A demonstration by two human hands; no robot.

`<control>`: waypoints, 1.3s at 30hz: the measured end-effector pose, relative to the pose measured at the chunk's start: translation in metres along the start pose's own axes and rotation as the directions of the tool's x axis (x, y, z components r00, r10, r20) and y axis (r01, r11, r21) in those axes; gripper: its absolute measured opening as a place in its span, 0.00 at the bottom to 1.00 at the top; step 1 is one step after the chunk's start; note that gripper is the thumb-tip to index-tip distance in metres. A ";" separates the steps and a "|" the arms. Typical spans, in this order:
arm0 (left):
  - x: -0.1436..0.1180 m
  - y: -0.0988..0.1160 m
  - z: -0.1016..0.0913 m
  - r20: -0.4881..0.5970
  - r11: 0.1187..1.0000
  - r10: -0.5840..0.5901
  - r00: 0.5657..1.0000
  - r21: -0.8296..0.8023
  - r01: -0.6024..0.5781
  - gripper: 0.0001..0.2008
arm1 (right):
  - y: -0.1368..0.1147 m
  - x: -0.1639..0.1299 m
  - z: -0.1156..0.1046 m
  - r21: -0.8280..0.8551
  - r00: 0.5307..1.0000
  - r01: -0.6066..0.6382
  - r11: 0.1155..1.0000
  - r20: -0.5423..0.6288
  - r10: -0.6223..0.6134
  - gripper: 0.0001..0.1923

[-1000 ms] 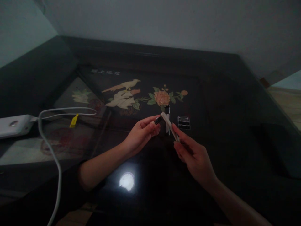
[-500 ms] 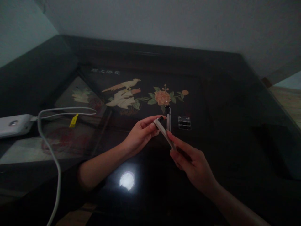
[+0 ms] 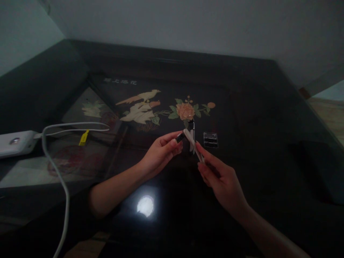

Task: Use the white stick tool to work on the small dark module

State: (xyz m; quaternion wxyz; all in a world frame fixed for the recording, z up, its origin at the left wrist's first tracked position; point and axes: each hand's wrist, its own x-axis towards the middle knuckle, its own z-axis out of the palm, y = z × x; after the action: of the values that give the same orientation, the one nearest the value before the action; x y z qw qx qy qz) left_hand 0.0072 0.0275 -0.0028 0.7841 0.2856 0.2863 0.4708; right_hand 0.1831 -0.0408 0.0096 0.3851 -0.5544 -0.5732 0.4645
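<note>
My left hand pinches a small black piece between thumb and forefinger. My right hand grips a slim, pale, stick-like handle that slants up to the left. The handle's upper end is right beside the black piece; whether they touch I cannot tell. Behind the handle, partly covered by it, a thin pale item with a black end lies on the table. Just right of it sits a small clear case with dark contents.
The dark, glossy table bears a bird-and-flower picture. At left lies a white device with a looping white cable and a yellow tag. A dark flat shape is at right. A wall rises behind.
The right hand and pale handle have shifted slightly right, so the handle's end has left the left fingertips. More of the black piece shows in the left hand, which stays nearly still.
</note>
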 end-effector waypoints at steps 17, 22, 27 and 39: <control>0.001 0.000 0.000 -0.004 1.000 0.010 1.000 0.004 -0.010 0.24 | -0.004 -0.004 0.003 -0.047 0.995 0.083 0.995 0.049 -0.081 0.22; 0.001 0.000 -0.002 0.003 1.000 -0.008 1.000 -0.023 0.008 0.25 | -0.002 -0.002 0.002 -0.084 0.998 0.060 0.995 0.013 -0.059 0.22; 0.001 0.000 0.000 0.011 1.000 0.007 1.000 -0.020 -0.007 0.21 | 0.001 0.002 0.001 -0.068 0.998 0.045 0.997 -0.034 -0.047 0.22; 0.001 0.000 -0.001 0.004 1.000 0.002 1.000 -0.016 -0.002 0.26 | 0.001 -0.002 0.003 0.000 0.997 0.076 0.997 0.026 -0.076 0.23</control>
State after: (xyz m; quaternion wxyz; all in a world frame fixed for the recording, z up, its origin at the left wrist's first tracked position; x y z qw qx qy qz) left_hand 0.0067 0.0284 -0.0033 0.7865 0.2806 0.2806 0.4732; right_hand 0.1808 -0.0432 0.0075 0.3949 -0.5262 -0.5990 0.4566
